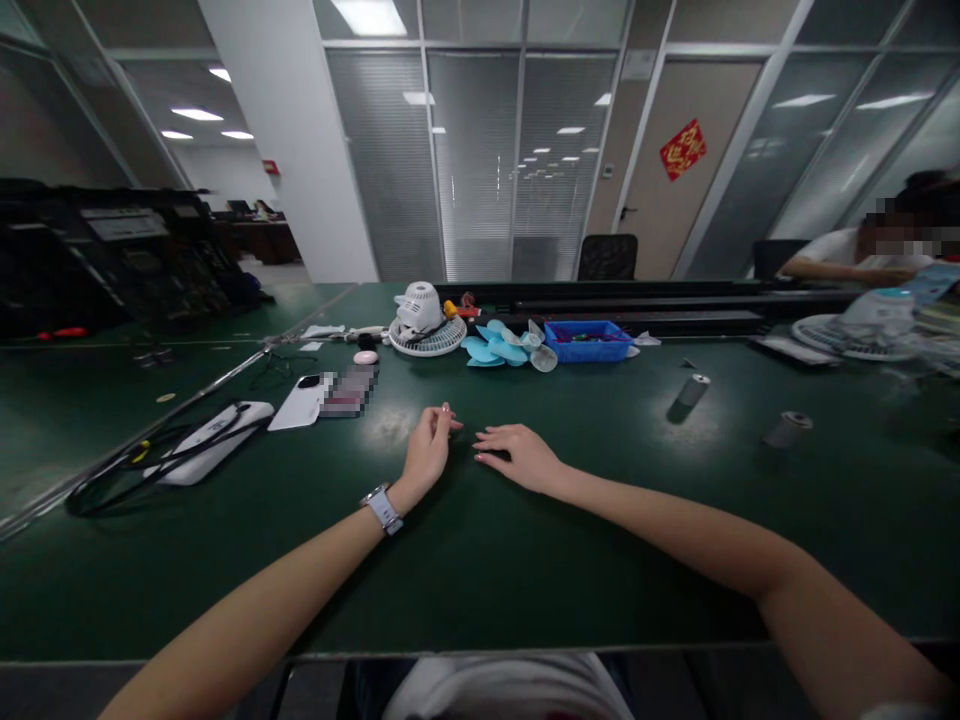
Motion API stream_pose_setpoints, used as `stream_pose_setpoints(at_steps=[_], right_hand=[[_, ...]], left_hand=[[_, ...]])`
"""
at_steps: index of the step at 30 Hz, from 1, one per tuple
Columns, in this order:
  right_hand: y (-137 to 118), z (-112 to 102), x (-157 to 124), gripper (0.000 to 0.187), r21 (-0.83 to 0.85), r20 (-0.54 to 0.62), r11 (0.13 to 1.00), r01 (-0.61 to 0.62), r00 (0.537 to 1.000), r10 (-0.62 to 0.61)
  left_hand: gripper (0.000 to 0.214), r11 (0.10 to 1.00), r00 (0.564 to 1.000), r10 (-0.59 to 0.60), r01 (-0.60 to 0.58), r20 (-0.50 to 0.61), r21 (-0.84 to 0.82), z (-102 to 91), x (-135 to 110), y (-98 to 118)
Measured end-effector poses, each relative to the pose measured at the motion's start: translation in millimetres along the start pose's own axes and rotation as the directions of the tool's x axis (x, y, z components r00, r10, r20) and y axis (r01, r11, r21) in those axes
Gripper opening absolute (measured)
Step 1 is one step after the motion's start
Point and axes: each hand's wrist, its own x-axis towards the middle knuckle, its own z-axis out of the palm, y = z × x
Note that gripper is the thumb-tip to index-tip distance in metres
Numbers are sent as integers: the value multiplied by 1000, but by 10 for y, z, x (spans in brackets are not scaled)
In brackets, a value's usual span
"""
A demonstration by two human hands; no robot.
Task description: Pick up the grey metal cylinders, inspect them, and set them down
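While both hands [519,458] are empty and relaxed, green tabletop [480,580] below, light-blue blades [495,346] beyond, beside a blue tray [592,351]

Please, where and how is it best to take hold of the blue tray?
I would pinch the rim of the blue tray midway along its near wall, with the right hand coming from the person's side. That long wall faces the person uncovered, while pale-blue fan blades crowd the left end.
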Motion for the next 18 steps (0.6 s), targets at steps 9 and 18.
stream_pose_setpoints(at_steps=[9,18], right_hand=[[560,-781,-96,24,-185,-148,982,-35,989,8],[1930,-2212,-1258,38,-410,-534,324,-853,512,673]], left_hand=[[47,1000,999,4,-5,36,23,-20,-14,-14],[46,998,998,8,-12,64,64,-25,-33,50]])
